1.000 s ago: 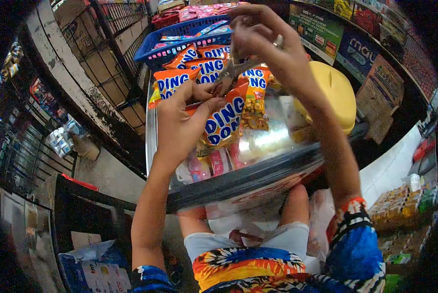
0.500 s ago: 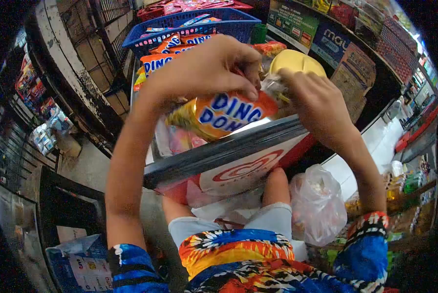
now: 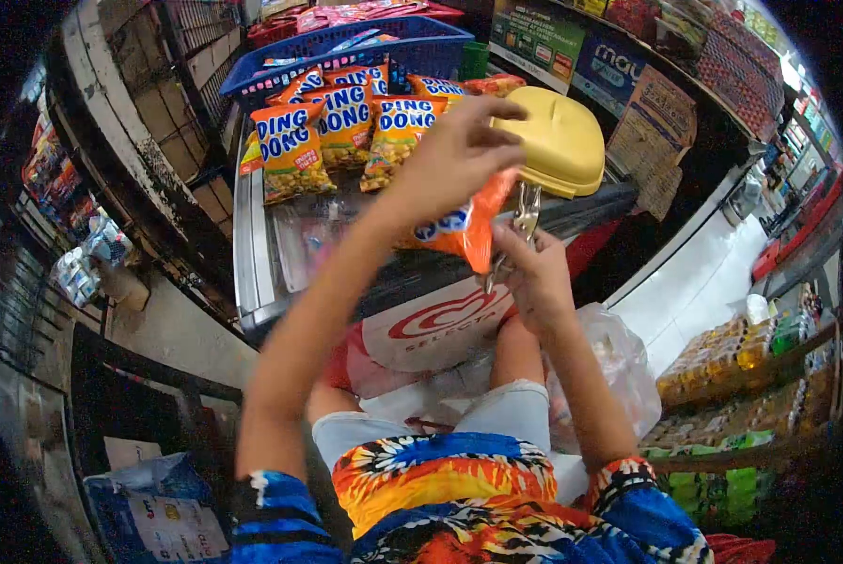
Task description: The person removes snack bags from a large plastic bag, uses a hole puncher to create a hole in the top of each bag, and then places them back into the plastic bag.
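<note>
A silver, plier-like metal tool (image 3: 525,218) is in my right hand (image 3: 536,268), whose fingers are closed around it. Against the tool lies the end of an orange Ding Dong snack bag (image 3: 478,226), close to my right thumb. My left hand (image 3: 459,155) is over the bag's upper edge, fingers apart and slightly blurred; its thumb is hidden. My left wrist covers part of the bag. Behind it, several more Ding Dong snack bags (image 3: 294,150) stand on the freezer top. A yellow lidded container (image 3: 553,141) sits just beyond my hands.
A blue plastic basket (image 3: 252,75) holds packets at the back. The freezer (image 3: 440,329) has a Selecta logo on its front, close to my knees. A clear plastic bag (image 3: 619,376) is beside my right leg. Shelved bottles (image 3: 722,357) stand at right.
My left hand has moved up and right from the bag's printed face. The bag has turned, its end now beside the metal tool. My right hand has come lower and left.
</note>
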A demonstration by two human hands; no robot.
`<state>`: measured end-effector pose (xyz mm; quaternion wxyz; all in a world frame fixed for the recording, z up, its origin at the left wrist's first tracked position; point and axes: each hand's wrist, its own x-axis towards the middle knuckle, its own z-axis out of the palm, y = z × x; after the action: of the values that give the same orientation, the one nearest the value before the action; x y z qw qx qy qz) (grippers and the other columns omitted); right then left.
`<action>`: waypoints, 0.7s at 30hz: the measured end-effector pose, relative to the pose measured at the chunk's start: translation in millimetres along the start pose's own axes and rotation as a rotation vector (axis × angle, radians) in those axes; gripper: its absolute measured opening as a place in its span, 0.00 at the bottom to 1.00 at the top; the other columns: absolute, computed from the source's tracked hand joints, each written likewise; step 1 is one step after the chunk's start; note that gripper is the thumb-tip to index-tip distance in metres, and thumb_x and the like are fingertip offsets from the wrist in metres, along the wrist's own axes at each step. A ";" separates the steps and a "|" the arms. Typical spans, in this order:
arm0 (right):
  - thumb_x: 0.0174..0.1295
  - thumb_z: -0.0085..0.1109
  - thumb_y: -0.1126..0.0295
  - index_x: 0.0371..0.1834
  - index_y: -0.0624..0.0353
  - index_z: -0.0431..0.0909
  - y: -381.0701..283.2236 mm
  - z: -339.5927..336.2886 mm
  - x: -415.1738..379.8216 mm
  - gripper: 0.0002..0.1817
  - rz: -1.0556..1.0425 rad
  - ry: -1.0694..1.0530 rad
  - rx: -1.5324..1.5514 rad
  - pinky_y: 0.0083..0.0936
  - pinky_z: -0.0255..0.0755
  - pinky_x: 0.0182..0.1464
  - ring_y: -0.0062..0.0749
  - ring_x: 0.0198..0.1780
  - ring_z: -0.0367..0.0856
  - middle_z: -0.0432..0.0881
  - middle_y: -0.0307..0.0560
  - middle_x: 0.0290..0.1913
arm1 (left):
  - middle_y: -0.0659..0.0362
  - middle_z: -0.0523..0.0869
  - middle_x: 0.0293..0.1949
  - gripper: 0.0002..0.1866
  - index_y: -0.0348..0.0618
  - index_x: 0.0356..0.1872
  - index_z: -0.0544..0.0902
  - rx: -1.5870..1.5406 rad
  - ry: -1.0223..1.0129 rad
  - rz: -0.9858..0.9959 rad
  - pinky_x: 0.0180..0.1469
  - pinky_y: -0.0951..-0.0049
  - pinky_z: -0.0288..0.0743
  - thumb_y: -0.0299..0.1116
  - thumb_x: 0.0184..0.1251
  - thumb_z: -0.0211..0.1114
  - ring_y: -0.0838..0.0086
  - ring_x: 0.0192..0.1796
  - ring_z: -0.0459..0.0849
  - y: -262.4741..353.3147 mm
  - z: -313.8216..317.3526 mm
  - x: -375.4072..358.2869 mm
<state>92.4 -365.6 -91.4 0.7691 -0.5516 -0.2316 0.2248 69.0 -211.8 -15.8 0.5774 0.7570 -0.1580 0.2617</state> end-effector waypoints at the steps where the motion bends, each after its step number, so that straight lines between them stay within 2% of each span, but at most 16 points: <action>1: 0.63 0.58 0.65 0.38 0.64 0.74 4.1 0.2 -1.8 0.12 0.067 -0.052 0.088 0.26 0.76 0.31 0.25 0.27 0.79 0.79 0.43 0.27 | 0.52 0.81 0.48 0.14 0.36 0.50 0.75 0.134 0.232 0.074 0.50 0.75 0.75 0.24 0.63 0.60 0.73 0.50 0.80 -0.2 5.8 -17.7; 3: 0.61 0.60 0.64 0.38 0.64 0.75 6.2 2.9 -5.1 0.13 0.039 0.000 0.150 0.24 0.74 0.29 0.25 0.25 0.78 0.80 0.44 0.26 | 0.53 0.83 0.43 0.09 0.34 0.43 0.77 0.296 0.448 0.090 0.47 0.75 0.74 0.22 0.63 0.61 0.73 0.44 0.82 3.7 18.9 -65.8; 5: 0.58 0.64 0.64 0.33 0.63 0.77 -0.9 9.1 -3.3 0.12 -0.006 0.097 0.145 0.19 0.70 0.27 0.21 0.23 0.77 0.79 0.40 0.23 | 0.57 0.83 0.37 0.08 0.35 0.42 0.77 0.414 0.538 0.079 0.45 0.75 0.74 0.22 0.62 0.61 0.74 0.39 0.82 -2.1 33.8 -105.3; 6: 0.58 0.64 0.64 0.33 0.63 0.77 -3.5 10.9 0.2 0.12 0.006 0.097 0.148 0.19 0.70 0.27 0.21 0.23 0.77 0.79 0.40 0.23 | 0.57 0.83 0.37 0.08 0.35 0.42 0.77 0.418 0.537 0.067 0.45 0.75 0.74 0.22 0.62 0.61 0.74 0.39 0.82 -2.6 39.8 -115.2; 8: 0.56 0.66 0.66 0.29 0.62 0.77 -7.6 10.7 9.4 0.11 -0.154 0.097 -0.244 0.16 0.67 0.26 0.17 0.23 0.74 0.78 0.36 0.22 | 0.55 0.81 0.31 0.05 0.37 0.37 0.80 0.429 0.374 0.018 0.40 0.71 0.75 0.23 0.60 0.61 0.67 0.37 0.82 -3.9 52.0 -127.7; 9: 0.55 0.67 0.68 0.26 0.61 0.78 -7.2 11.0 12.7 0.09 -0.161 0.046 -0.255 0.15 0.64 0.26 0.14 0.23 0.72 0.77 0.33 0.21 | 0.55 0.81 0.31 0.05 0.37 0.37 0.80 0.425 0.387 0.012 0.40 0.71 0.75 0.23 0.60 0.61 0.67 0.37 0.82 -8.2 53.9 -131.8; 12: 0.54 0.66 0.71 0.25 0.61 0.77 5.3 7.8 16.7 0.08 -0.126 -0.011 -0.278 0.15 0.65 0.26 0.14 0.23 0.72 0.77 0.34 0.21 | 0.54 0.82 0.31 0.04 0.35 0.36 0.78 0.497 0.357 -0.087 0.40 0.70 0.75 0.24 0.61 0.61 0.69 0.36 0.82 -22.4 60.7 -140.2; 14: 0.55 0.64 0.71 0.25 0.61 0.75 6.0 9.7 13.2 0.08 -0.109 -0.008 -0.226 0.15 0.65 0.26 0.15 0.22 0.72 0.77 0.35 0.21 | 0.52 0.83 0.33 0.06 0.35 0.33 0.74 0.104 0.592 -0.445 0.40 0.71 0.74 0.27 0.64 0.60 0.73 0.37 0.82 -23.9 66.1 -149.5; 15: 0.55 0.64 0.71 0.26 0.61 0.75 8.2 9.7 14.2 0.08 -0.139 0.059 -0.196 0.15 0.65 0.26 0.16 0.22 0.73 0.77 0.36 0.21 | 0.50 0.84 0.38 0.08 0.36 0.36 0.69 0.091 0.604 -0.444 0.42 0.73 0.75 0.27 0.65 0.59 0.75 0.41 0.82 -22.0 68.3 -154.9; 16: 0.56 0.63 0.70 0.27 0.62 0.75 10.5 10.8 15.8 0.08 -0.169 0.123 -0.165 0.15 0.66 0.26 0.16 0.22 0.74 0.77 0.37 0.21 | 0.50 0.84 0.38 0.08 0.36 0.36 0.69 0.094 0.607 -0.449 0.42 0.73 0.75 0.27 0.65 0.59 0.75 0.41 0.82 -20.1 72.3 -157.7; 18: 0.57 0.63 0.69 0.30 0.62 0.74 6.0 4.5 24.9 0.09 -0.131 0.138 -0.140 0.16 0.68 0.27 0.18 0.22 0.75 0.78 0.38 0.21 | 0.50 0.83 0.42 0.10 0.36 0.40 0.67 -0.208 0.658 -0.347 0.46 0.74 0.75 0.25 0.65 0.59 0.75 0.43 0.82 -17.1 82.4 -161.5; 19: 0.58 0.63 0.67 0.33 0.63 0.74 -1.5 3.3 30.8 0.10 -0.123 0.096 -0.213 0.17 0.69 0.27 0.20 0.24 0.76 0.79 0.41 0.25 | 0.47 0.81 0.47 0.13 0.39 0.49 0.64 -0.105 0.595 -0.344 0.49 0.73 0.74 0.25 0.67 0.55 0.70 0.45 0.82 -16.5 82.2 -163.8; 20: 0.59 0.62 0.65 0.36 0.64 0.75 -10.2 4.5 35.5 0.12 -0.117 0.056 -0.285 0.17 0.70 0.28 0.21 0.25 0.77 0.81 0.43 0.29 | 0.47 0.81 0.47 0.13 0.39 0.49 0.64 -0.104 0.601 -0.349 0.49 0.73 0.74 0.25 0.67 0.55 0.70 0.45 0.82 -17.4 82.1 -163.0; 21: 0.58 0.63 0.66 0.37 0.65 0.74 -22.0 8.4 37.6 0.14 -0.090 0.018 -0.455 0.17 0.70 0.29 0.20 0.27 0.77 0.81 0.43 0.31 | 0.47 0.80 0.49 0.17 0.40 0.54 0.62 -0.110 0.601 -0.313 0.50 0.72 0.73 0.25 0.67 0.54 0.69 0.45 0.82 -18.6 81.3 -159.6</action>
<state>119.1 -343.2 -64.0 0.6361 -0.7020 -0.2939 0.1272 -33.3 -294.4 -138.8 0.6712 0.6290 0.1234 0.3723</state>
